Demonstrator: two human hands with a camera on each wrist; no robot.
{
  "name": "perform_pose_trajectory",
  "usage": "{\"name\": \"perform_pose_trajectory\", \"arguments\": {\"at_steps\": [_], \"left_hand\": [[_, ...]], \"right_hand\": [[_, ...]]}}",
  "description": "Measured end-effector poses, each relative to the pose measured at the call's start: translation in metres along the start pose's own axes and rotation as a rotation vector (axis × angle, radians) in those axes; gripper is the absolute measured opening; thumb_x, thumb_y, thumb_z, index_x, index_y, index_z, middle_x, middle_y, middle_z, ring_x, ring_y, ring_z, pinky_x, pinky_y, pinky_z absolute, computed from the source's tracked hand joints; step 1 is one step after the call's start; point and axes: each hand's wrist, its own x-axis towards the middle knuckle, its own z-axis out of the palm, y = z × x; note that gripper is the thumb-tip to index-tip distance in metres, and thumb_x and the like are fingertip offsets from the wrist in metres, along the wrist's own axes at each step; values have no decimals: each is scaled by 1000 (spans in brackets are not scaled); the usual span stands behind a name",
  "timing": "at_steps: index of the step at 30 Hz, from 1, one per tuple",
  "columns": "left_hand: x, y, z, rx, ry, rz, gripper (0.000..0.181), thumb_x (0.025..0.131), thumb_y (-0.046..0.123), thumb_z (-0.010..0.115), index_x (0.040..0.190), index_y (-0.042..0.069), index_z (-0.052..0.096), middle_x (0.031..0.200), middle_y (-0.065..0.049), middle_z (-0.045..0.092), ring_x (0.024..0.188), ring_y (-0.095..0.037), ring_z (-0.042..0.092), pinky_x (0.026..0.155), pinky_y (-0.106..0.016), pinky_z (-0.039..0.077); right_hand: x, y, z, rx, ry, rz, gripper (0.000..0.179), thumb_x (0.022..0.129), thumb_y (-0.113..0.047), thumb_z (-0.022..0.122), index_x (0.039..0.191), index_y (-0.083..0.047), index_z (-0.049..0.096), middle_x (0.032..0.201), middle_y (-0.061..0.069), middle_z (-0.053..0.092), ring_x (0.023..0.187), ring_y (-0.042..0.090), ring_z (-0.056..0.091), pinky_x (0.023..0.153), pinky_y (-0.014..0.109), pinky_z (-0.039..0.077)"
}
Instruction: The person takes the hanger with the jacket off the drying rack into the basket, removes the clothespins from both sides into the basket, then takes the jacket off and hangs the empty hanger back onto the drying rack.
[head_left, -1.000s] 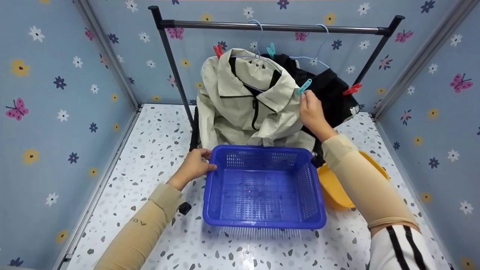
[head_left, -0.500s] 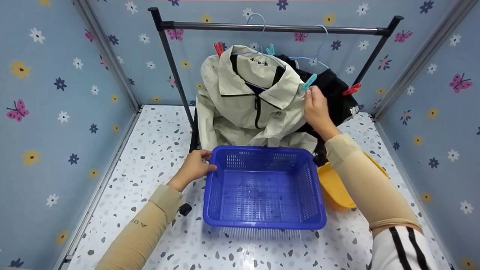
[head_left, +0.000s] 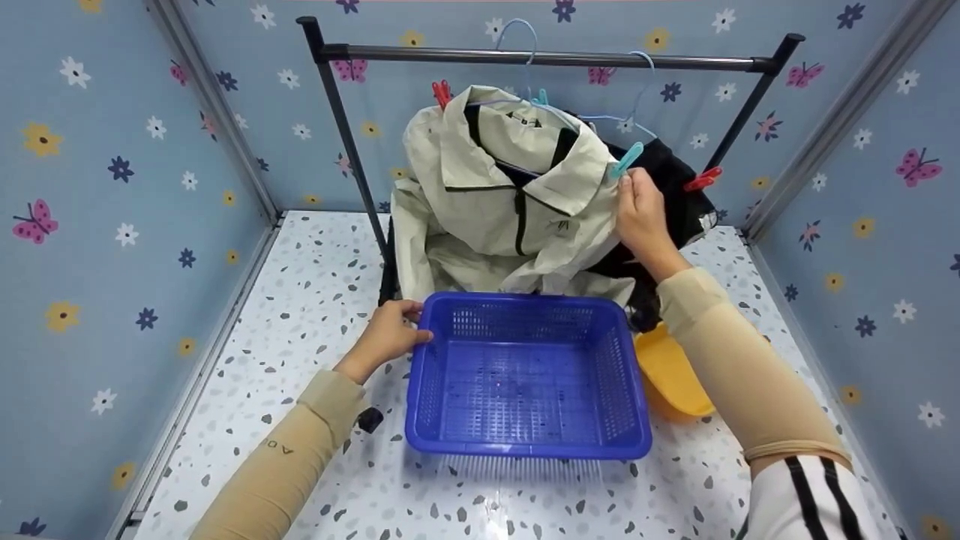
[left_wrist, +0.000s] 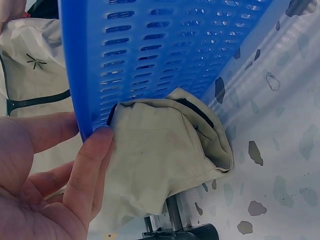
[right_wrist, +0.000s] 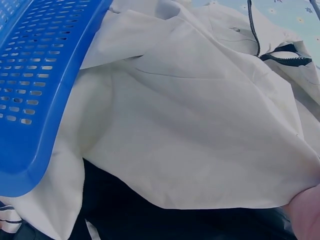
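Observation:
A light beige jacket [head_left: 480, 217] with a dark zip hangs on a pale blue hanger [head_left: 534, 41] at the rack. My right hand [head_left: 645, 214] pinches its shoulder just below a turquoise clothespin [head_left: 628, 159]. A red clothespin [head_left: 442, 93] sits on the opposite shoulder. With the thumb over the rim and fingers outside, my left hand [head_left: 386, 336] grips the left side of a blue basket [head_left: 525, 450]; nothing lies inside it. In the left wrist view a jacket cuff [left_wrist: 150, 155] shows beside the basket wall. Only an edge of the right hand [right_wrist: 306, 215] appears in its wrist view.
The black rack's rail [head_left: 450, 54] runs across the back. Behind the jacket hangs a black garment [head_left: 660, 180] on another hanger, with a red clothespin [head_left: 703, 178]. A yellow basin [head_left: 671, 371] is partly under my right arm. Flowered panels [head_left: 135, 225] enclose both sides.
My right hand has moved right and slightly up, drawing the jacket's shoulder and turquoise clothespin along. The jacket's hanger hook stands higher above the rail. The left hand and basket look still.

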Motion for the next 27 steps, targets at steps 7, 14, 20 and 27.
{"name": "perform_pose_trajectory", "arguments": {"at_steps": [7, 14, 20, 27], "left_hand": [[0, 0, -1, -2, -14, -7, 54, 97, 4, 81, 146, -13, 65, 131, -33, 76, 104, -32, 79, 81, -36, 71], [-1, 1, 0, -8, -16, 1, 53, 96, 4, 81, 144, -13, 66, 129, -33, 76, 97, -27, 78, 75, -33, 70], [-1, 1, 0, -9, -6, 3, 51, 96, 4, 80, 143, -11, 68, 126, -31, 77, 91, -22, 75, 73, -30, 67], [-3, -1, -1, 11, 8, 15, 57, 96, 10, 81, 147, -10, 65, 132, -33, 74, 104, -33, 77, 82, -40, 70]], "right_hand": [[4, -7, -6, 0, 10, -19, 30, 119, -22, 48, 110, 2, 63, 91, -3, 51, 88, 19, 52, 80, 26, 41], [7, -5, -14, 37, 21, -17, 25, 119, -21, 49, 103, -7, 62, 88, -5, 50, 85, 15, 52, 79, 26, 41], [7, 4, -21, 67, 5, -17, 24, 119, -22, 50, 103, -10, 63, 87, -5, 51, 85, 14, 52, 79, 27, 42], [4, 7, -27, 100, -20, -12, 24, 118, -22, 51, 100, -14, 64, 86, -6, 54, 82, 11, 53, 76, 26, 42]]}}
